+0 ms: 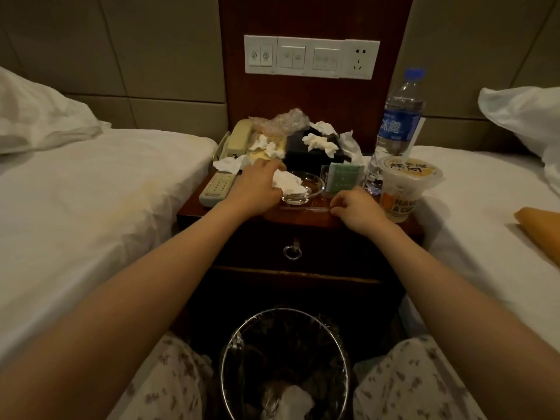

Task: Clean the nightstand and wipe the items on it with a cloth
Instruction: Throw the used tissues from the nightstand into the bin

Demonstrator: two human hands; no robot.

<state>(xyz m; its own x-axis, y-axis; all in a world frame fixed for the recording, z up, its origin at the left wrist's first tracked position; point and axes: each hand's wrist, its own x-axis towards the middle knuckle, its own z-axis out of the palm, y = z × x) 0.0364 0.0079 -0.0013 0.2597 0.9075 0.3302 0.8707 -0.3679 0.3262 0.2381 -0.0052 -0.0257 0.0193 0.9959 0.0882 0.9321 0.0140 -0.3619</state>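
White paper makes most of the mess on the dark wooden bench [303, 218] between the left bed [106, 192] and the right bed [485, 237]. The left grip [257, 184] lies over one crumpled tissue [289, 183] that sits in the glass ashtray [313, 184]. Its fingers are curled around the tissue, I think to lift it out. The right grip [356, 209] is nearly closed, with thumb and forefinger pinching the end of a thin clear wrapper [303, 209] that lies along the front edge. A wire bin [222, 365] stands below, right under both arms, so rubbish can simply drop in; one more tissue [295, 401] lies inside.

Now the count. I make about seven loose tissues on the bench, though some overlap and I may be wrong by one. Then there are:
- one phone [239, 137]
- one remote [216, 186]
- one black tissue box [298, 150]
- one green card stand [344, 177]
- one water bottle [400, 116]
- one sealed cup [403, 189]
- one bundle of crumpled plastic [288, 119] at the back

An orange folded thing on the right bed looks like the cloth [542, 231]. It is well apart from the bench, so I judge wiping is not yet begun.
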